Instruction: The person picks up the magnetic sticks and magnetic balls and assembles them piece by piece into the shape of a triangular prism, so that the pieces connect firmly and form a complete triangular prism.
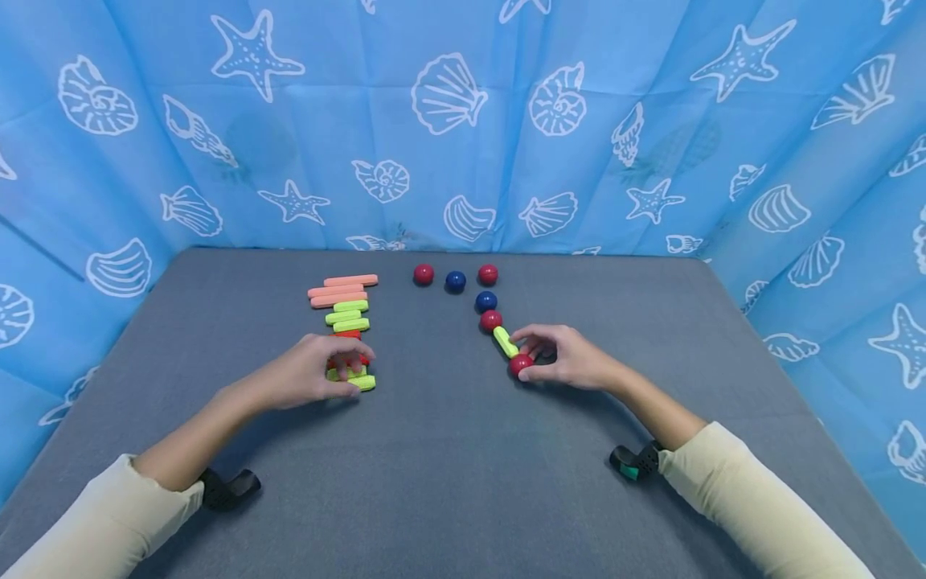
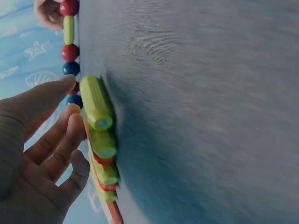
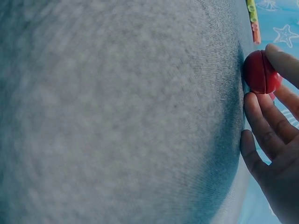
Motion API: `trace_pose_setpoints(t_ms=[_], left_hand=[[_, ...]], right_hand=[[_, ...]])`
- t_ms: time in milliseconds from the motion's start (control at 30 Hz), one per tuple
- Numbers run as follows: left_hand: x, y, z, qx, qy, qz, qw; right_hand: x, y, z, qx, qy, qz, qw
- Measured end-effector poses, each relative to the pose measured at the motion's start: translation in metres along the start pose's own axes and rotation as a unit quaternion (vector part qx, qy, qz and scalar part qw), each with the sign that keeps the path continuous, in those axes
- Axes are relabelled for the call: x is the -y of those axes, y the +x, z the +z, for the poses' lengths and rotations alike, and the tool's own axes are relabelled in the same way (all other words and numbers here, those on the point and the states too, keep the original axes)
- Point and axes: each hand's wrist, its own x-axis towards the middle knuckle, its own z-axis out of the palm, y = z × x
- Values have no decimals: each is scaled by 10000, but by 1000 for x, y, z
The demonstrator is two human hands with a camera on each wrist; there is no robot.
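Observation:
My right hand (image 1: 571,359) pinches a shiny red ball (image 1: 521,367) between thumb and fingers, at the near end of a row on the table. A groove runs around this red ball (image 3: 262,72) in the right wrist view. Touching its far side is a yellow-green stick (image 1: 505,342), followed by another red ball (image 1: 490,320) and a blue ball (image 1: 486,301). My left hand (image 1: 318,370) hovers over the near end of a column of short sticks, fingers loosely bent. Its thumb and fingertips are close to a yellow-green stick (image 2: 96,102); red sticks are partly hidden beneath the hand.
Farther back lie a red ball (image 1: 488,274), a blue ball (image 1: 455,281) and one more red ball (image 1: 424,274). Salmon sticks (image 1: 338,293) and yellow-green sticks (image 1: 350,325) continue the left column. A blue shell-patterned curtain (image 1: 463,161) hangs around the grey table (image 1: 434,482).

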Motion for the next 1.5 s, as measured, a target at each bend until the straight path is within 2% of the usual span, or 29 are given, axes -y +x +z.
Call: trace_pose_setpoints(t_ms=[200,533,633,767,900,1067,1300,1500], left_hand=[[5,-14,0,135,405,51,9991],[3,-15,8,-98,1174,-178,9929],[1,-14,10,-140,1170,-116,9930],[-3,-8,13,-117,787,-17,9968],[-9,7,19,-33,-13,52,10000],[-18,36,29,53,-751,170,9970],[-36,77,49,254,-923,221,9952],[-48,100,63,382,-957,286,9943]], right_hand=[[0,1,0,-18,-32,32,10000],[1,1,3,-124,-55,94,9999],[2,1,3,-139,-72,158,9998],[2,2,5,-186,-73,183,9996],[3,3,7,-235,-115,152,9995],[6,4,11,-264,-208,161,9993],[11,6,15,-266,-331,208,9989],[14,7,16,-229,-250,218,9992]])
